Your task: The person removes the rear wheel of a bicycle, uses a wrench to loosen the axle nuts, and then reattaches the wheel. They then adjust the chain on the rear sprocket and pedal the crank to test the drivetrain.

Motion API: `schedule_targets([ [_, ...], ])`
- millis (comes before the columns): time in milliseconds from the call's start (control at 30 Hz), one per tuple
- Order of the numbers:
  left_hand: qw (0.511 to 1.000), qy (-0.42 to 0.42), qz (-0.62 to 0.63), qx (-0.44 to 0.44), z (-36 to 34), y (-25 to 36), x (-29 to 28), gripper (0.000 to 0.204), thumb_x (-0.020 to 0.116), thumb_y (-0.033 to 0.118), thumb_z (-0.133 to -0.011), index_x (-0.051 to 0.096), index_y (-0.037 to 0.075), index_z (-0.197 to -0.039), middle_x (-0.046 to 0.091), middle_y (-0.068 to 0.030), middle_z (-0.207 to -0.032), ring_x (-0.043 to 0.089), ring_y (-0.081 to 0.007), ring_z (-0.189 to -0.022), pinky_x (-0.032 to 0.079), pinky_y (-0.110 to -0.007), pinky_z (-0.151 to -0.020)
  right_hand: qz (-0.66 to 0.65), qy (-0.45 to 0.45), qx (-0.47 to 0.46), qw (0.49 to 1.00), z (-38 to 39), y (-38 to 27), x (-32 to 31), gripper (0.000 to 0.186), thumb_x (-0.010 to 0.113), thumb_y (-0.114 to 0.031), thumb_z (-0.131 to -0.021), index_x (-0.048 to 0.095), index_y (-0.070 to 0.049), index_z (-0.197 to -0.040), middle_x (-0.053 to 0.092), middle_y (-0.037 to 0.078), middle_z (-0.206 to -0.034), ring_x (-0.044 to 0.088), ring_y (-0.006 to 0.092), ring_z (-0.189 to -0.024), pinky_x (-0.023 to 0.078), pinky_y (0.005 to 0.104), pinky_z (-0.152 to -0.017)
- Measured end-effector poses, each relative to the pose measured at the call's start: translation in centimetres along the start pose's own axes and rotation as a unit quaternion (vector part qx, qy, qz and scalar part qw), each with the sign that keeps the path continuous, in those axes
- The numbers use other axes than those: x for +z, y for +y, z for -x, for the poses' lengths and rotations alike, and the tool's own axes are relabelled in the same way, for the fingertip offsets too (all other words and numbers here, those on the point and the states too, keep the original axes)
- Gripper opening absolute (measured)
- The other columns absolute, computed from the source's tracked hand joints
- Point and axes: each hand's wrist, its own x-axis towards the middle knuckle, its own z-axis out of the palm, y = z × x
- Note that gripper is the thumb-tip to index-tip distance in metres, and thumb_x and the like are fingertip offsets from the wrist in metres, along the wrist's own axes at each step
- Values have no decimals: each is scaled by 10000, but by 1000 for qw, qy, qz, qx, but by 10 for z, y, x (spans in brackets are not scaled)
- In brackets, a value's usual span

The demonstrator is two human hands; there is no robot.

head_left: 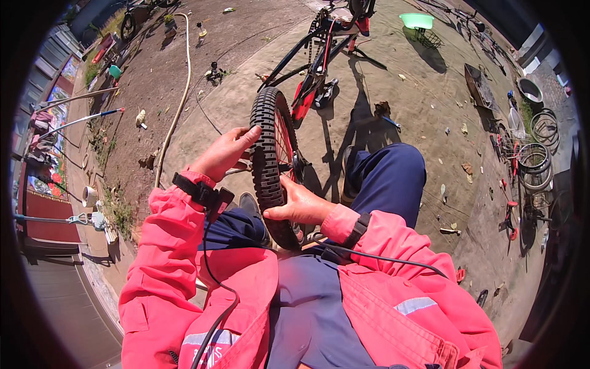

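A bicycle wheel (265,163) stands upright between my legs, with a black knobby tyre and reddish spokes. My left hand (226,151) grips its left side, the thumb lying on the tread and the other fingers partly hidden behind the tyre. Lower down, my right hand (302,202) holds the tyre from the right, thumb across the tread and fingers toward the spokes. Just beyond the wheel is a black and red bicycle frame (302,101) with its chain; its far end is cut off by the picture's upper edge.
A pale hose (183,80) runs along the ground at left. A blue-handled tool (390,122) lies right of the bicycle. At far right are loose wheel rims (534,158), a metal tray (481,88) and a bucket (530,90). A green basin (416,21) sits at the back.
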Motion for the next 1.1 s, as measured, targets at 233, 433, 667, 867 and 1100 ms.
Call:
schedule_targets([
  [233, 996, 69, 29, 47, -21, -25, 31, 728, 737, 472, -952, 488, -41, -1406, 673, -96, -1116, 652, -143, -963, 536, -303, -792, -96, -28, 0, 995, -37, 7, -13, 654, 802, -149, -822, 464, -42, -1372, 603, 44, -1158, 600, 148, -1072, 509, 338, -961],
  [433, 981, 136, 100, 94, -18, -31, 22, 849, 813, 354, -913, 383, -130, -1463, 692, -180, -1113, 696, -192, -933, 568, -300, -811, -62, -47, 10, 997, -56, -3, -18, 731, 871, -243, -810, 465, 20, -1358, 647, 91, -1157, 635, 170, -1069, 526, 348, -966],
  [667, 992, 105, 31, 62, -43, -30, 13, 881, 781, 476, -914, 397, -109, -1449, 690, -153, -1085, 666, -164, -952, 547, -307, -806, -97, -57, 42, 993, -56, -15, -32, 756, 832, -215, -852, 415, -15, -1451, 602, 77, -1260, 577, 155, -1172, 485, 349, -1026],
  [867, 980, 46, 193, 3, -78, -51, -9, 843, 708, 559, -946, 389, -52, -1433, 683, -77, -1043, 625, -98, -903, 481, -265, -720, -91, -60, 10, 994, -70, -27, -55, 857, 839, -286, -870, 351, -10, -1518, 572, 85, -1345, 547, 165, -1246, 451, 357, -1078],
  [1100, 933, -58, 349, -67, -113, -56, -15, 952, 828, 571, -832, 381, -7, -1443, 631, -83, -1225, 612, -126, -1059, 503, -292, -895, -216, -172, 245, 929, -89, -51, -84, 815, 844, -253, -872, 380, -9, -1496, 612, 61, -1244, 580, 135, -1149, 489, 350, -1025],
])
